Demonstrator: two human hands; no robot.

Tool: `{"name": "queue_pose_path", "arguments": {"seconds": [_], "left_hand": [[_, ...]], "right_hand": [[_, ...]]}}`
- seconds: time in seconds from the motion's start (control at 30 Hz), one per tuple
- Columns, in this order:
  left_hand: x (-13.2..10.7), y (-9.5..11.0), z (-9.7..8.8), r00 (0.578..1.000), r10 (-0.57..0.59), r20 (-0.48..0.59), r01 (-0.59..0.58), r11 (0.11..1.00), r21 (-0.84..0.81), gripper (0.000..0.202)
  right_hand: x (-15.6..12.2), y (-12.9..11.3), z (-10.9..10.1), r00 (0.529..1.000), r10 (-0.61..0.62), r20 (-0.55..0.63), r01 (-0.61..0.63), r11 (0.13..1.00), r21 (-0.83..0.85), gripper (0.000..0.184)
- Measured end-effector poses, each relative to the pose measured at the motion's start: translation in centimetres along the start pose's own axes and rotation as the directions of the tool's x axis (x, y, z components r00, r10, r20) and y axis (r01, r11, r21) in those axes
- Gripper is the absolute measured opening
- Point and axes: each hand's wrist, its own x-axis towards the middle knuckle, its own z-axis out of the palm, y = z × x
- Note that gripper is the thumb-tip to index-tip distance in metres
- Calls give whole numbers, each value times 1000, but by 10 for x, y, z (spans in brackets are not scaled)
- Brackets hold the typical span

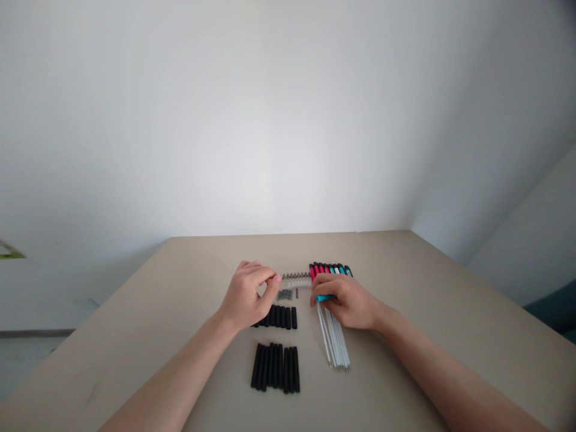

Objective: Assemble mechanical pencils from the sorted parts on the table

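My left hand [252, 293] hovers over the small pen parts with thumb and forefinger pinched together. Whatever sits in that pinch is too small to make out. Just beyond its fingertips runs a row of metal cone tips [297, 275]. My right hand [348, 300] has its fingers closed round a short blue pen part [324, 297]. Beneath this hand lie several white pen refills [337, 345], their upper ends covered by it. Behind it are several pen barrels [321, 268] in pink, blue and white with black ends, partly hidden by the fingers.
Small springs [284, 294] and clear pieces [299, 284] lie mid-table. Nearer are a row of short black tubes [288, 317], partly behind my left hand, and a row of longer black tubes [274, 368]. The beige table [382, 384] meets a white wall [270, 120].
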Motion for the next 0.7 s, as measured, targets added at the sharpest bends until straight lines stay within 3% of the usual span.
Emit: {"name": "queue_pose_path", "arguments": {"seconds": [0.27,0.7], "left_hand": [[0,0,0,1000,7,-15,-7,1000,10,28],[-2,-4,2,1000,-1,-14,1,1000,-6,27]], "right_hand": [[-2,1,-1,1000,-8,11,8,1000,-6,40],[-2,-1,-2,997,7,82,-3,999,-50,34]]}}
